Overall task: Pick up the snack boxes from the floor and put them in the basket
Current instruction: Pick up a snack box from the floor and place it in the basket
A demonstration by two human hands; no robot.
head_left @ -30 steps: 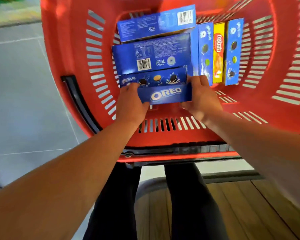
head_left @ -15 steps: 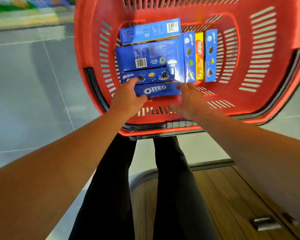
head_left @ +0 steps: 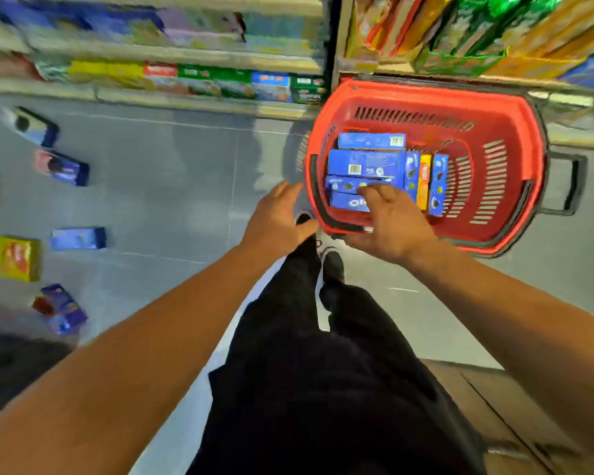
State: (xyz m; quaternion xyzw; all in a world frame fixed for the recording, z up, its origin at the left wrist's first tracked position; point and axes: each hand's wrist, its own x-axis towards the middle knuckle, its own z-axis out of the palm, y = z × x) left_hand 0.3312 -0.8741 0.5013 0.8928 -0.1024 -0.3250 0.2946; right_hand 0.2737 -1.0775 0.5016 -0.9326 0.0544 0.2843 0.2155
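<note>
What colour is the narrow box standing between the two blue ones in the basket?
Yellow and orange narrow box, seen in the head view.

A single head-worn wide-angle camera looks steeply down past both forearms, the red basket (head_left: 426, 97) close ahead of the right hand (head_left: 388, 224), shelves (head_left: 186, 56) beyond.

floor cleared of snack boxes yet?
No: several boxes still lie on the grey floor to the left, among them a yellow box and a blue box, while both hands are empty by the red basket.
</note>
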